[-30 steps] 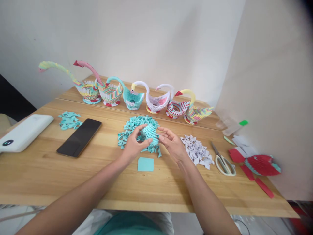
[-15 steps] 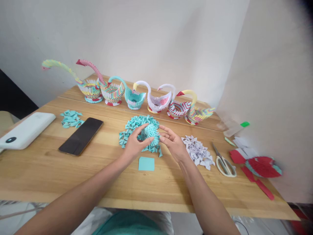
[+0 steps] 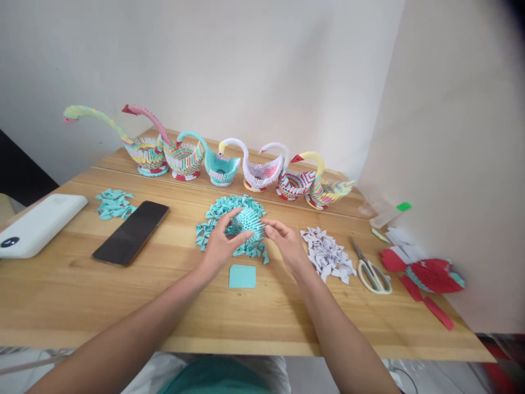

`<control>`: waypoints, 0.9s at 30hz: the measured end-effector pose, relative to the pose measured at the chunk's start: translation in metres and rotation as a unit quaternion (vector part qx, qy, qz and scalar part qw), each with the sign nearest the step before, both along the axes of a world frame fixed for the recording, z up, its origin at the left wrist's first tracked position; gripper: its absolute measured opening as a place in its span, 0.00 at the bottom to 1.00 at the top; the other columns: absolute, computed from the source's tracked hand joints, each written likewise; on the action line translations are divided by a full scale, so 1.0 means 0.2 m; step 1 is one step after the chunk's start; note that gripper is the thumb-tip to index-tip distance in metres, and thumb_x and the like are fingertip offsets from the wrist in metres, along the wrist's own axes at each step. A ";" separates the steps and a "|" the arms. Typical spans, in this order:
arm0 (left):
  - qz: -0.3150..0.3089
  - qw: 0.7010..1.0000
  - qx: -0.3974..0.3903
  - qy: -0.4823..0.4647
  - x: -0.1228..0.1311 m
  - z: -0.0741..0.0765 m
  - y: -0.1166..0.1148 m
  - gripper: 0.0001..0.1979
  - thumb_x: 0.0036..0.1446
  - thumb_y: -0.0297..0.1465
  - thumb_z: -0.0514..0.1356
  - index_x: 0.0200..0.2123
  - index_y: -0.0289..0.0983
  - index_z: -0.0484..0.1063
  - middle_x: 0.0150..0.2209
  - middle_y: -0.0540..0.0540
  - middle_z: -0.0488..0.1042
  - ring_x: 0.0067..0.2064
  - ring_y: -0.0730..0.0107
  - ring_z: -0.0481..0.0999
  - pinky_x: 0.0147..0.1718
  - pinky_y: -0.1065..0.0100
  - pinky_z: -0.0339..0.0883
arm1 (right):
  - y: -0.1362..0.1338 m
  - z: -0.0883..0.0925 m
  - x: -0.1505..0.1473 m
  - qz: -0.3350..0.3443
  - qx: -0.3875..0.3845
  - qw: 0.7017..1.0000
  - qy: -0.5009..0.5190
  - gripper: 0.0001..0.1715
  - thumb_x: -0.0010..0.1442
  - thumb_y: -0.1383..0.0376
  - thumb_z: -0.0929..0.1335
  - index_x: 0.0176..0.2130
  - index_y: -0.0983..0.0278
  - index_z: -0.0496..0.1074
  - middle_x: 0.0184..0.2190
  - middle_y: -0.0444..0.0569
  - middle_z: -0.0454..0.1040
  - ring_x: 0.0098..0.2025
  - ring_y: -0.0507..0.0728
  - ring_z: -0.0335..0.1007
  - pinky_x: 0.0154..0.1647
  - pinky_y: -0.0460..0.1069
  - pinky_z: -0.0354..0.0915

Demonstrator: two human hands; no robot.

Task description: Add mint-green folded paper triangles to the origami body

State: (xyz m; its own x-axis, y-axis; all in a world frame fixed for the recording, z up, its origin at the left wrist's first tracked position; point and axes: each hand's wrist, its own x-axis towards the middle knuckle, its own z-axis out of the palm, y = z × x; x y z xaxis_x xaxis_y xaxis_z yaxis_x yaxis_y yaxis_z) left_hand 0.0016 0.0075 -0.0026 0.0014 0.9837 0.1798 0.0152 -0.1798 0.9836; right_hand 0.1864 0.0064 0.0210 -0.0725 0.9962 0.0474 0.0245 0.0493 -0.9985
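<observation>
Your left hand (image 3: 217, 249) and right hand (image 3: 289, 247) meet over the middle of the wooden surface (image 3: 82, 295). Between them you hold a teal modular piece (image 3: 248, 220), a small cluster of folded paper units slotted together. Your left fingers (image 3: 232, 214) are closed on its left side, forefinger stretched over the top and thumb pressed in below. Your right fingers (image 3: 274, 227) are curled and pinched against its right edge, so both hands grip it. The piece sits directly over a teal pile (image 3: 211, 218) of loose folded units, though whether it touches the heap you cannot tell from this angle. Just in front of your hands, a flat teal paper square (image 3: 242, 276) lies on the wood. Near your right wrist is a white pile (image 3: 326, 254) of folded units, and beyond it a pair of scissors (image 3: 372, 272), then a red paper model (image 3: 435, 275) at the far right. To your left lie a dark phone (image 3: 131, 232), a smaller teal heap (image 3: 111, 203) and a white power bank (image 3: 39, 223). A row of paper swans (image 3: 257, 174) stands along the back edge by the wall.
</observation>
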 end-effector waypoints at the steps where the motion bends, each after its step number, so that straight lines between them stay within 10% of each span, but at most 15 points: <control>1: -0.002 1.000 0.000 0.000 0.00 0.00 0.00 0.31 0.51 0.39 0.68 0.58 0.41 0.69 0.61 0.42 0.69 0.63 0.56 0.66 0.62 0.58 0.56 | 0.00 0.00 -0.01 -0.002 -0.005 1.000 0.000 0.21 0.51 0.49 0.76 0.38 0.60 0.80 0.36 0.47 0.80 0.37 0.55 0.73 0.42 0.50 0.68; 27: -0.035 0.998 -0.024 -0.042 0.01 -0.01 0.00 0.29 0.49 0.37 0.68 0.56 0.42 0.73 0.58 0.44 0.71 0.60 0.58 0.68 0.61 0.57 0.58 | -0.01 0.04 -0.03 0.001 -0.056 0.998 0.031 0.22 0.41 0.49 0.79 0.27 0.63 0.77 0.24 0.43 0.73 0.27 0.51 0.65 0.30 0.48 0.63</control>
State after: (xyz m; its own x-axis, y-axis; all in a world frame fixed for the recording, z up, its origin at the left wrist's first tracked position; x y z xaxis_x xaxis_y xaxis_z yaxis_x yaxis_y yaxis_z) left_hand 0.0028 0.0083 -0.0042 0.0569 0.9892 0.1348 -0.0778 -0.1302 0.9884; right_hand 0.1798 0.0036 0.0298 -0.0748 0.9954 -0.0591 -0.0368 -0.0620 -0.9974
